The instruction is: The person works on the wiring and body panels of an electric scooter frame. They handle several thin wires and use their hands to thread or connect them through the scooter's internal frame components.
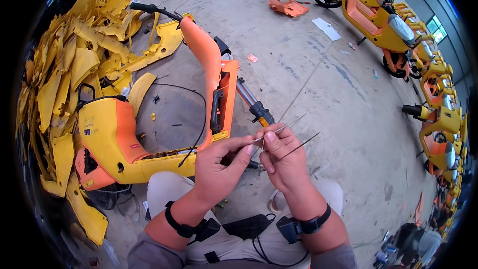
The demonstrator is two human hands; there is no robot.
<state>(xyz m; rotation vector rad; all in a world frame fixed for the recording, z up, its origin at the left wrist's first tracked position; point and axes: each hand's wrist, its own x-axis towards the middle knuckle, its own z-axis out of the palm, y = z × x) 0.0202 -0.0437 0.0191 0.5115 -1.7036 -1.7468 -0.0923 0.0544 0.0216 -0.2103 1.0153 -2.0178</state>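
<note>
My left hand point(221, 164) is closed, its thumb and fingers pinching the near end of a thin, pale wire point(294, 122). My right hand point(286, 162) grips the same wire between thumb and forefinger, and the wire's free end sticks out to the upper right. A darker thin strand point(304, 143) also comes out of my right hand; whether it is part of the same wire I cannot tell. Just beyond my hands is a partly stripped yellow and orange scooter point(149, 169), a black cable point(205, 119) looping out of it. Its grey fork point(251, 100) shows no wheel.
A tall heap of yellow body panels point(74, 65) lies at the left. Yellow scooters point(368, 20) line the right side. An orange panel point(287, 4) and a white sheet point(326, 29) lie on the concrete floor point(348, 134). At the lower right is a person point(428, 244).
</note>
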